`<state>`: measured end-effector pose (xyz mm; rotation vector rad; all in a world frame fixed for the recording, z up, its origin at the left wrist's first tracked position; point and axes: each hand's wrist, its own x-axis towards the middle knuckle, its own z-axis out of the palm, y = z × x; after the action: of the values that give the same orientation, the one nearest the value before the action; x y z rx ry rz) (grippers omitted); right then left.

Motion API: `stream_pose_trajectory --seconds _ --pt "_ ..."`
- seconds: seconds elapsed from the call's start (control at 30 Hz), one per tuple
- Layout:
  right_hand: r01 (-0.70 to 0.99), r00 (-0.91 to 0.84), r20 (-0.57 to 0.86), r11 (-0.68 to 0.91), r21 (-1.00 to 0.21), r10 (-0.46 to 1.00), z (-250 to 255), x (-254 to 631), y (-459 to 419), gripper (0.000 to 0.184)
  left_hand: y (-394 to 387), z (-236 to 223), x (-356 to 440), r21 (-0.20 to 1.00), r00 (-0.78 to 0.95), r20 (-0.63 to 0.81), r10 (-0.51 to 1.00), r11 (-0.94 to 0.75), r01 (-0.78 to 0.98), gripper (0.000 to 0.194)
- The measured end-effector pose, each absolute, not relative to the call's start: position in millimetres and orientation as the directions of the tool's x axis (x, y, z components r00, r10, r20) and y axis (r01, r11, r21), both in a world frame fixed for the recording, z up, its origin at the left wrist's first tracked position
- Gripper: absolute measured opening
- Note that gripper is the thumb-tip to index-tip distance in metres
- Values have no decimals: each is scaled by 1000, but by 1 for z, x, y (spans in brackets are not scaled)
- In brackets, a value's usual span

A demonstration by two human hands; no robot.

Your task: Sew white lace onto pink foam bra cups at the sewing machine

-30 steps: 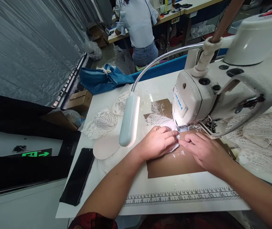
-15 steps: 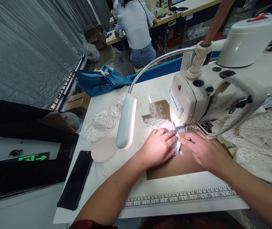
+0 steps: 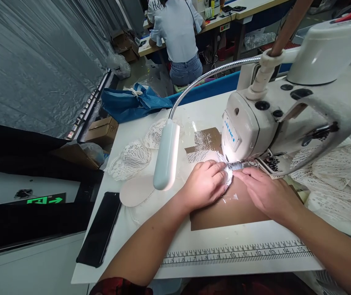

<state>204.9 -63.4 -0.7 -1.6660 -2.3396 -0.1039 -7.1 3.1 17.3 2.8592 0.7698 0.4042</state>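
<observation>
My left hand (image 3: 205, 184) lies on a small white lace piece (image 3: 227, 177) just left of the needle of the white sewing machine (image 3: 283, 119), fingers pressed together on the cloth. My right hand (image 3: 266, 193) rests on the brown sheet (image 3: 231, 211) to the right of the needle, its fingertips touching the same lace piece under the presser foot. The lamp head (image 3: 166, 155) on its gooseneck hangs over my left forearm.
Lace cups (image 3: 131, 159) and a foam pad (image 3: 134, 192) lie at the left of the table, a black phone (image 3: 100, 229) near the left edge, a lace pile (image 3: 332, 184) at the right. A ruler strip (image 3: 237, 254) runs along the front. Another person (image 3: 180, 37) sits behind.
Both hands have crept a little toward the needle with the lace piece; my right fingertips now sit closer to the presser foot. The view has shifted slightly.
</observation>
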Motion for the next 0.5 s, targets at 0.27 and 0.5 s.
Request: stream_pose_trajectory --seconds 0.27,0.5 --pt "823 -479 321 545 -158 817 -1 209 -64 35 2 17 -7 172 860 217 462 -885 432 28" --pt "906 -337 252 385 -176 907 7 206 -64 41 2 16 -6 163 831 248 497 -867 471 34"
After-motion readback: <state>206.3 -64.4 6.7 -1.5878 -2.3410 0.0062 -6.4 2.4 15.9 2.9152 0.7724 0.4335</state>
